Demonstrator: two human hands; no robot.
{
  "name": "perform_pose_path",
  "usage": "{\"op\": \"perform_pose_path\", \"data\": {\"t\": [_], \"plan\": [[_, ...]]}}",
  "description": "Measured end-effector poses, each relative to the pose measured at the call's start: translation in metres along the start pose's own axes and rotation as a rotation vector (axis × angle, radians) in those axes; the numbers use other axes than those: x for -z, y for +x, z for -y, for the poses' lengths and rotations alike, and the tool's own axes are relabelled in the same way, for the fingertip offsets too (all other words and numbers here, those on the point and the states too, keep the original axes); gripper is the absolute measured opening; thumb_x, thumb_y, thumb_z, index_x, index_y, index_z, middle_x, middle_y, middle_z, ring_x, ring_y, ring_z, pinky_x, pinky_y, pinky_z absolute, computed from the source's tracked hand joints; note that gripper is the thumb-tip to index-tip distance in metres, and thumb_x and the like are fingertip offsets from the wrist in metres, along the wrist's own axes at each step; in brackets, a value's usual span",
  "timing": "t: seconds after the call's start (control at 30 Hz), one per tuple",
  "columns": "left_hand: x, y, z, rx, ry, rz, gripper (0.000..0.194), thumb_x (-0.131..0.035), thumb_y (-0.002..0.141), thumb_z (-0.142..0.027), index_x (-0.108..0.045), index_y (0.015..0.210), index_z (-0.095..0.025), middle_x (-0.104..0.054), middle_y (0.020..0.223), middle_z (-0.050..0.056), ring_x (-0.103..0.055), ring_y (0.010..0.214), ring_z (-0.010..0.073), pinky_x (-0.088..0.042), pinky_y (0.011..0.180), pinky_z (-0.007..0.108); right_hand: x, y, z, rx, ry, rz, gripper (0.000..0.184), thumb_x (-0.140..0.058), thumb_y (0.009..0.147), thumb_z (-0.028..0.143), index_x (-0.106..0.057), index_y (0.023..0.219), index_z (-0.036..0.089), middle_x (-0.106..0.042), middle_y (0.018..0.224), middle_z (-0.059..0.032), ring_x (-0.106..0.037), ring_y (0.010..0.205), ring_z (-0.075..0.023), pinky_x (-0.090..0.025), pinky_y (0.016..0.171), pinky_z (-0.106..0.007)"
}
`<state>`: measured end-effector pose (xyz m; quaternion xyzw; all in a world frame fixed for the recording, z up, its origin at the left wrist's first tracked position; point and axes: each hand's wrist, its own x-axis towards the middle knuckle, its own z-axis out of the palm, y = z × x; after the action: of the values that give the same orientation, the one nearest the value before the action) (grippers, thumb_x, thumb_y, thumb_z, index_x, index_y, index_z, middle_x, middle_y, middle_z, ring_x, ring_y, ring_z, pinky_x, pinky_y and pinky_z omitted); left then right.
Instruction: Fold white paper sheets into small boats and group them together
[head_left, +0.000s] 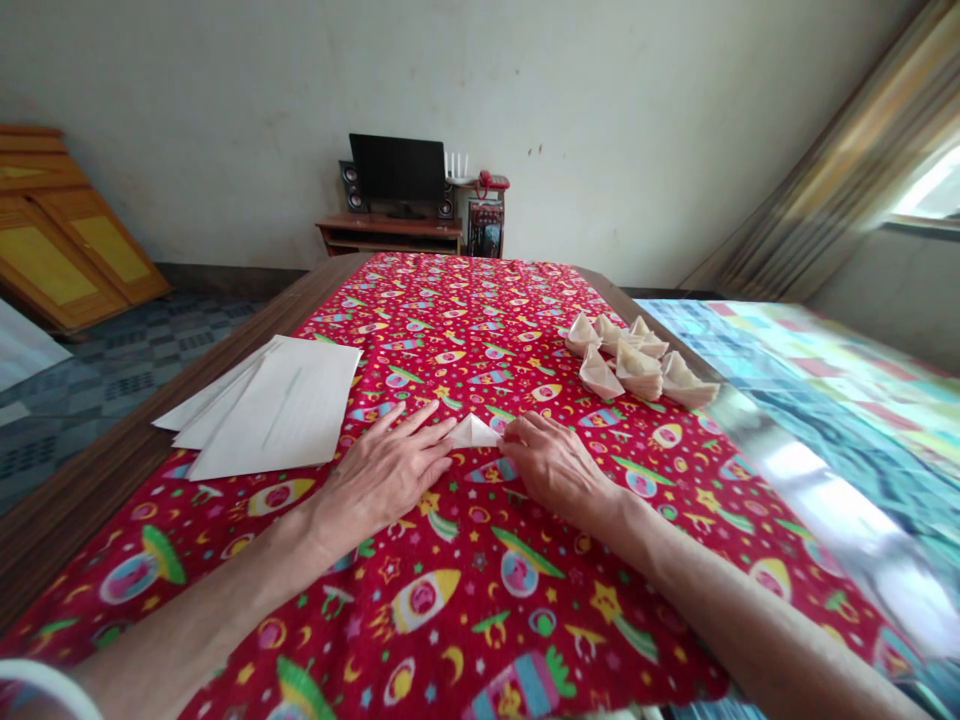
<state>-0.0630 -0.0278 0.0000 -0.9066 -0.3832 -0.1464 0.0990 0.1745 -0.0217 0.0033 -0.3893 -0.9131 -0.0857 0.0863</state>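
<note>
A small white folded paper (474,432) with a peaked middle lies flat on the red patterned cloth (420,505), between my two hands. My left hand (394,455) rests palm down with its fingers stretched and spread, the fingertips touching the paper's left end. At the right end, the curled fingers of my right hand (551,455) pinch the paper, hiding that tip. Beyond my right hand stand several folded paper boats (637,365), some nested in one another. Loose sheets of white paper (289,405) lie fanned out to the left of my left hand.
The cloth covers a dark wooden table (259,325). A monitor (397,168) with speakers and a red telephone (491,182) stand by the far wall. A yellow-brown cabinet (71,235) is at the left. To the right lies a surface with a multicoloured checked cover (810,350).
</note>
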Motion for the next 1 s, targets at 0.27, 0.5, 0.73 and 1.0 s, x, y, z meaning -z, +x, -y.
{"op": "perform_pose_path", "data": {"t": [0.27, 0.5, 0.73, 1.0], "plan": [[-0.006, 0.001, 0.006, 0.031, -0.031, -0.116, 0.029, -0.042, 0.094, -0.027, -0.064, 0.110, -0.017, -0.066, 0.114, 0.005, -0.052, 0.117, 0.0216, -0.042, 0.099, 0.039, 0.002, 0.002, 0.002, 0.028, -0.028, 0.021, 0.016, -0.048, 0.089, 0.017, -0.062, 0.083, 0.015, -0.059, 0.093, -0.0079, -0.050, 0.085, -0.0186, -0.043, 0.074, -0.030], [-0.017, 0.004, 0.015, 0.112, -0.212, -0.178, 0.023, -0.046, 0.090, -0.018, -0.067, 0.101, -0.016, -0.068, 0.103, 0.006, -0.059, 0.097, 0.0190, -0.049, 0.088, 0.034, 0.000, 0.002, 0.000, 0.018, 0.015, 0.010, 0.017, -0.047, 0.089, 0.014, -0.063, 0.083, 0.015, -0.060, 0.093, -0.0078, -0.050, 0.087, -0.0181, -0.042, 0.075, -0.028], [-0.018, 0.007, 0.012, 0.199, -0.406, -0.224, 0.016, -0.047, 0.086, -0.013, -0.062, 0.081, -0.016, -0.059, 0.086, 0.004, -0.057, 0.083, 0.0158, -0.047, 0.076, 0.028, -0.004, 0.002, 0.000, -0.005, 0.031, -0.030, 0.019, -0.045, 0.090, 0.013, -0.063, 0.084, 0.015, -0.060, 0.092, -0.0071, -0.049, 0.083, -0.0170, -0.040, 0.072, -0.028], [-0.022, 0.010, 0.016, 0.245, -0.477, -0.156, 0.020, -0.046, 0.087, -0.020, -0.065, 0.081, -0.015, -0.056, 0.087, 0.005, -0.056, 0.082, 0.0158, -0.047, 0.076, 0.029, -0.005, 0.003, 0.001, -0.014, 0.014, -0.029, 0.015, -0.048, 0.087, 0.011, -0.062, 0.083, 0.015, -0.059, 0.091, -0.0063, -0.049, 0.083, -0.0174, -0.039, 0.072, -0.027]]}}
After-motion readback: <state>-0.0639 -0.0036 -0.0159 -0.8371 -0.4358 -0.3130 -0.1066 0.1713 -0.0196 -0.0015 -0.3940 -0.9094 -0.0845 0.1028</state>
